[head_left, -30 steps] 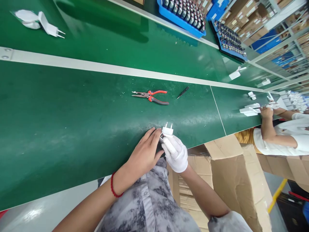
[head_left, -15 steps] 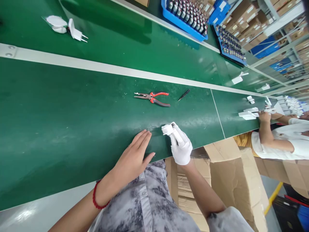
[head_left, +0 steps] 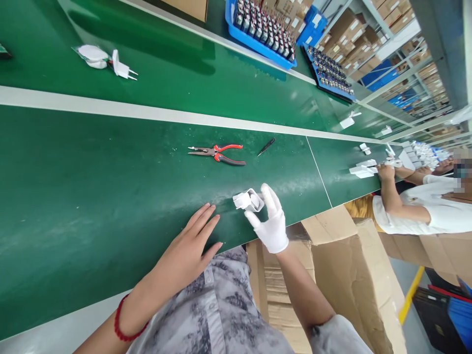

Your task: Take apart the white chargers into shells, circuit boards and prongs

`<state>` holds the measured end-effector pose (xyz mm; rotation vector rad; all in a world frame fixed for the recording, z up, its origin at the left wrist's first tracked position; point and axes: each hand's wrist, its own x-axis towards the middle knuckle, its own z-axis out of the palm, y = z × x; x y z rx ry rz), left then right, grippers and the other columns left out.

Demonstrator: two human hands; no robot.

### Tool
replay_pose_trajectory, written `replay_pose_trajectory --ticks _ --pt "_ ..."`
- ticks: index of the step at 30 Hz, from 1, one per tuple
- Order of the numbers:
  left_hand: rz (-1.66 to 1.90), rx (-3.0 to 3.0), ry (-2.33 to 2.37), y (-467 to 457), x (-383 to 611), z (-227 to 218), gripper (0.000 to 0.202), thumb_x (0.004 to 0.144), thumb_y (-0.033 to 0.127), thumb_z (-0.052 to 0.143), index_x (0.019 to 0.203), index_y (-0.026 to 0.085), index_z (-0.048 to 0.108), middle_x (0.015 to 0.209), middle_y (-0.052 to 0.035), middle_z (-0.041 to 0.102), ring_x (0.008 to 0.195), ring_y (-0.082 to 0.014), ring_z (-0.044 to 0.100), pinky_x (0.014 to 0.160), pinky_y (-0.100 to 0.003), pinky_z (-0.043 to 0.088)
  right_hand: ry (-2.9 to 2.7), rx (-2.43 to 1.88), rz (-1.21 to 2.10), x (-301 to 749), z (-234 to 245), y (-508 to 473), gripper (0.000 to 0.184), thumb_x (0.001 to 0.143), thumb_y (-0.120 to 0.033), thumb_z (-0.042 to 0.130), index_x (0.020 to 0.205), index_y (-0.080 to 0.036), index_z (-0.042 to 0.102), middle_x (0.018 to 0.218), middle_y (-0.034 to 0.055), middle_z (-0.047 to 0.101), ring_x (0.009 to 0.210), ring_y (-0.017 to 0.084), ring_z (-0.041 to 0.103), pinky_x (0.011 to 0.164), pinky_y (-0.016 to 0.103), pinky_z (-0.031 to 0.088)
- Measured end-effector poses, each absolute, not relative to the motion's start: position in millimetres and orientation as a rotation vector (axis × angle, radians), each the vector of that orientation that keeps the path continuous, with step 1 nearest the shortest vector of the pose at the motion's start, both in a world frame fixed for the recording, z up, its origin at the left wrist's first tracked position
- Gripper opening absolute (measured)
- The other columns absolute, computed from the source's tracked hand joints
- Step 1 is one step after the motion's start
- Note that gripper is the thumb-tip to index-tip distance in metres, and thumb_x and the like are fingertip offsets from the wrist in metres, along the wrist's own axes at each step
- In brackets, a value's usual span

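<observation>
On the green bench in front of me stands a small white open box [head_left: 249, 200], its flaps up and something white inside. My right hand [head_left: 270, 221], in a white glove, is beside it with thumb and fingers spread apart; whether a fingertip still touches the box I cannot tell. Bare and stretched out, my left hand [head_left: 190, 240] rests at the bench edge to the left of the box, holding nothing. Red-handled long-nose pliers [head_left: 217, 154] lie beyond the box, and a thin black pen-like tool [head_left: 266, 146] lies to their right.
Past a pale metal strip [head_left: 155, 116] lies a white plug adapter [head_left: 121, 68] next to a bagged white piece [head_left: 93, 56]. A blue tray [head_left: 262, 45] of small parts stands farther back. Cardboard boxes [head_left: 354, 265] sit below the bench at right, near a co-worker [head_left: 405, 196].
My right hand has let go of the white box and its fingers have spread. The box now stands on the bench. The whole view has shifted somewhat.
</observation>
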<state>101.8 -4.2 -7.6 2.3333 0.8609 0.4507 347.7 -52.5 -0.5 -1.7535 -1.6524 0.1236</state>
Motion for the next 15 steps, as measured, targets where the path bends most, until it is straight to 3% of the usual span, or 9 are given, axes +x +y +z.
replay_pose_trajectory --ticks 5,10,15 --pt "0.481 2.327 0.866 -7.6 96.0 -8.9 0.045 0.098 0.038 0.050 0.137 0.015 0.051 0.149 -0.0119 0.049 0.146 -0.0286 0.036 0.111 -0.047 0.049 -1.326 -1.707 0.551 342.2 6.3 -35.2 0.042 0.096 -0.038 0.058 0.135 -0.022 0.059 0.127 0.0108 0.066 0.117 0.026 0.064 0.100 0.042 0.055" --pt "0.602 2.440 0.848 -10.9 92.8 -19.7 0.040 0.097 0.034 0.051 0.130 0.013 0.056 0.145 -0.0122 0.054 0.141 -0.0293 0.043 0.107 -0.045 0.053 -0.749 -1.330 1.092 355.4 20.4 -18.4 0.048 0.098 -0.050 0.049 0.137 -0.023 0.055 0.125 0.0089 0.067 0.085 0.020 0.071 0.072 0.037 0.064" --pt "0.723 2.576 0.824 -10.9 95.6 -25.7 0.036 0.096 0.032 0.051 0.125 0.012 0.060 0.145 -0.0135 0.054 0.138 -0.0319 0.048 0.100 -0.046 0.058 -0.772 -1.310 1.185 366.2 25.9 -3.9 0.043 0.100 -0.050 0.043 0.134 -0.028 0.058 0.125 0.0058 0.066 0.084 0.018 0.070 0.072 0.034 0.064"
